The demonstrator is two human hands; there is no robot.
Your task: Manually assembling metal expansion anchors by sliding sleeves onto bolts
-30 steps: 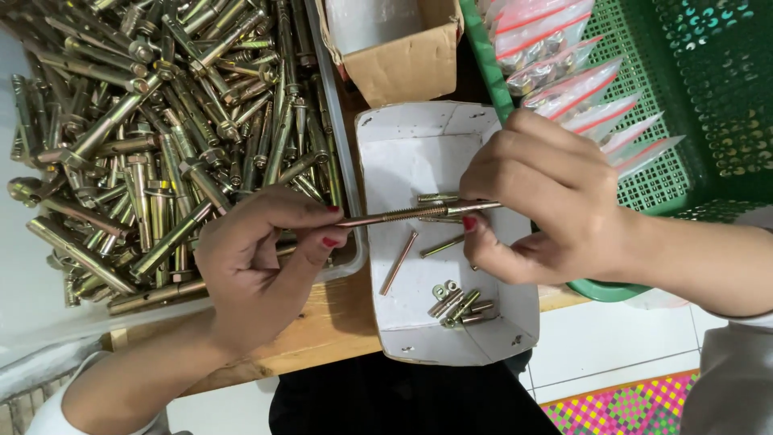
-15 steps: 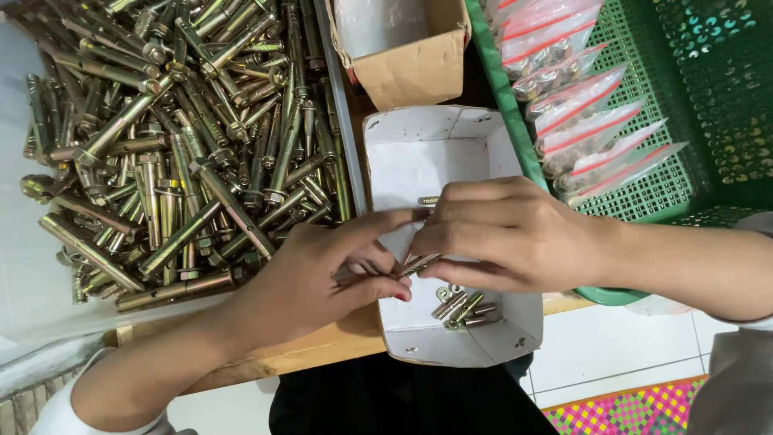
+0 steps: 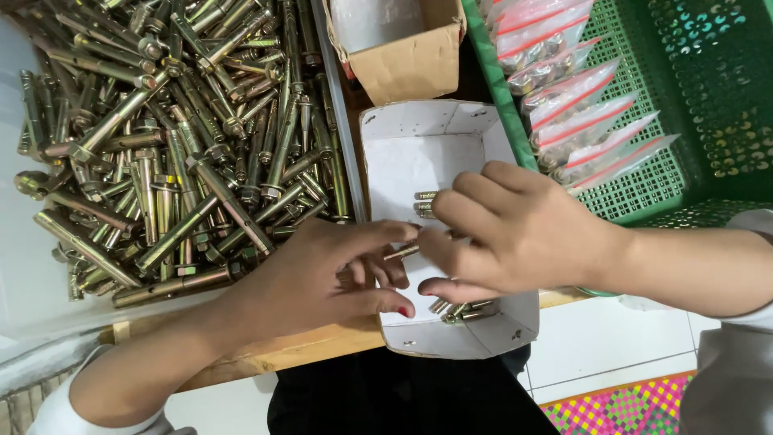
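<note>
We pinch one brass-coloured bolt between our left hand and right hand. They meet over the white tray, so small parts drop inside it.

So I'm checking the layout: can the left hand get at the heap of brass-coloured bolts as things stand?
Probably yes. The left hand lies right beside the heap of bolts, with nothing between them. But its fingers meet the right hand on a small bolt over the white box.
</note>
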